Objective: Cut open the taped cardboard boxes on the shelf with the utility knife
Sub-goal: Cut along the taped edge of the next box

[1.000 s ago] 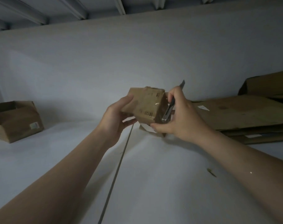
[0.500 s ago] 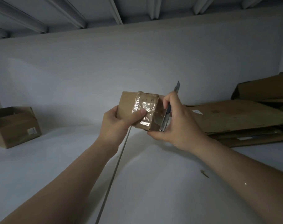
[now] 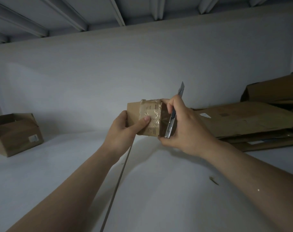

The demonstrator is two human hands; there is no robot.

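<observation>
At frame centre, above the white shelf (image 3: 159, 190), the left hand (image 3: 124, 133) grips the small taped box (image 3: 134, 113), thumb pressing its glossy tape to steady it, while the right hand (image 3: 189, 131), curled round the knife (image 3: 171, 126) with its blade pointing up, braces the box's right edge.

Pretty dim in there, tbh. A plain white wall (image 3: 109, 72) was seen at the back, topped by grey ribbed beams (image 3: 119, 12). Below, a white shelf (image 3: 42, 173) was split by a thin dark seam (image 3: 119, 178), with a small scrap (image 3: 213, 180) lying on its right side.
</observation>
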